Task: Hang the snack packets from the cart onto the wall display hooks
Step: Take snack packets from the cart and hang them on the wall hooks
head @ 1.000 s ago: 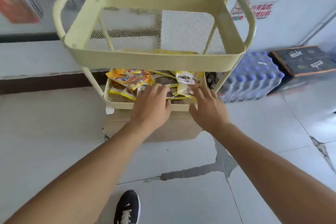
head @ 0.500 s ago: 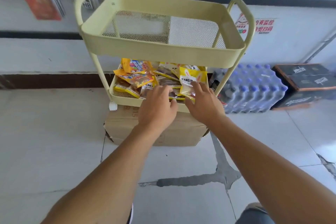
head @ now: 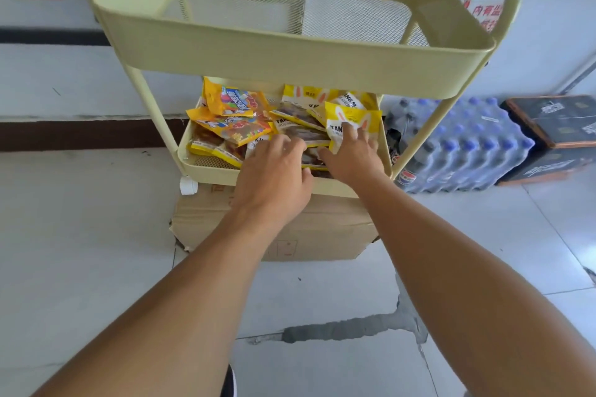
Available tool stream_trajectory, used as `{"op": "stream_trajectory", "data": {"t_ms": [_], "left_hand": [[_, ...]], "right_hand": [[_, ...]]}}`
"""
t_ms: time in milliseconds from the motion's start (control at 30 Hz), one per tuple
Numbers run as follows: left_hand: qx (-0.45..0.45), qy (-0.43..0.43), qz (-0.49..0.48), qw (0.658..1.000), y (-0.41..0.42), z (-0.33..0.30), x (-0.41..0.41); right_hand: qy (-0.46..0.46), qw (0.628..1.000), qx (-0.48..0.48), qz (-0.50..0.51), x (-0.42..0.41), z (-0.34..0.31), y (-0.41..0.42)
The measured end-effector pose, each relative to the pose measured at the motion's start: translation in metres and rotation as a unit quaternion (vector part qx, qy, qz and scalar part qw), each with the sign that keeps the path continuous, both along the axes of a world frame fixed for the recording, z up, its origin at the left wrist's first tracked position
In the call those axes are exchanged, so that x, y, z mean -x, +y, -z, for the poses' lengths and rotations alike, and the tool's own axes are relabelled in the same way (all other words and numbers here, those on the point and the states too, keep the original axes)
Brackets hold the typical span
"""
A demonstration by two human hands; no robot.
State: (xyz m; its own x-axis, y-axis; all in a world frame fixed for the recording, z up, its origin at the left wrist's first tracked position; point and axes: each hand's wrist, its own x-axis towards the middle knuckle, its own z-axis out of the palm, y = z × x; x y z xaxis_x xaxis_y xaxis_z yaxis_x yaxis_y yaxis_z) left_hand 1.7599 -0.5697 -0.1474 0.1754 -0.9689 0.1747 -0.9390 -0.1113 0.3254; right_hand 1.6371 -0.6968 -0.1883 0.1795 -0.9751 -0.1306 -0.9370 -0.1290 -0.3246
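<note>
While the packets (head: pixel 277 126) lie heaped in the lower tray (head: pixel 206 167) of the cart (head: pixel 290 58), a yellow rabbit-printed one (head: pixel 351 121) at the right of the heap is now tipped up and stands clear of the others, where a second ago it lay lower among them. It is touched by the fingers of the right hand (head: pixel 353 155); whether it is actually pinched cannot be told, since the thumb is hidden. The left hand (head: pixel 274 171) is laid on the middle of the heap, fingers spread and fairly straight, nothing gripped. Both hands have been pushed a little deeper into the tray. A pick-up is judged to be starting; nothing has been lifted out, and no hooks are in view. A cardboard box (head: pixel 274 235) sits under the cart, and shrink-wrapped bottles (head: pixel 467 145) stand to its right.
</note>
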Motion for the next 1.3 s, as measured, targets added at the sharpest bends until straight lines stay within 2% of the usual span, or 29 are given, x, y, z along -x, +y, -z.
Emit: {"op": "stream_trajectory", "data": {"t_ms": [167, 367, 500, 667, 733, 800, 900, 933, 967, 1133, 1233, 1300], "left_hand": [[-0.009, 0.01, 0.004, 1.0, -0.007, 0.004, -0.002], [-0.012, 0.021, -0.001, 1.0, -0.012, 0.009, -0.005], [-0.003, 0.043, -0.007, 0.999, -0.012, 0.008, -0.003], [-0.037, 0.142, -0.051, 0.988, -0.013, 0.008, -0.005], [-0.072, 0.212, -0.076, 0.972, -0.012, 0.006, -0.006], [-0.102, 0.309, -0.09, 0.941, -0.012, 0.003, -0.007], [-0.11, 0.511, -0.109, 0.846, -0.011, -0.002, -0.006], [-0.103, 0.555, -0.124, 0.816, -0.009, -0.002, -0.007], [-0.094, 0.577, -0.137, 0.8, -0.008, -0.002, -0.008], [-0.069, 0.584, -0.18, 0.788, 0.0, -0.003, -0.014], [-0.064, 0.572, -0.175, 0.799, 0.006, -0.005, -0.014], [-0.074, 0.567, -0.162, 0.805, 0.01, -0.006, -0.014]], "right_hand": [[-0.008, 0.998, -0.055, 0.037, -0.012, 0.008, -0.011], [-0.017, 0.999, -0.023, 0.022, -0.015, 0.008, -0.004], [-0.086, 0.996, 0.006, 0.021, -0.009, 0.002, 0.003], [-0.193, 0.98, 0.048, 0.0, -0.006, -0.018, 0.024], [-0.228, 0.971, 0.067, -0.018, -0.009, -0.024, 0.039], [-0.243, 0.965, 0.092, -0.04, -0.014, -0.029, 0.058], [-0.263, 0.947, 0.149, -0.107, -0.022, -0.028, 0.092], [-0.27, 0.94, 0.161, -0.129, -0.024, -0.026, 0.103], [-0.274, 0.936, 0.166, -0.143, -0.025, -0.023, 0.112], [-0.268, 0.935, 0.174, -0.153, -0.022, -0.008, 0.133], [-0.282, 0.931, 0.17, -0.156, -0.015, -0.007, 0.14], [-0.327, 0.924, 0.136, -0.145, -0.005, -0.01, 0.141]]}}
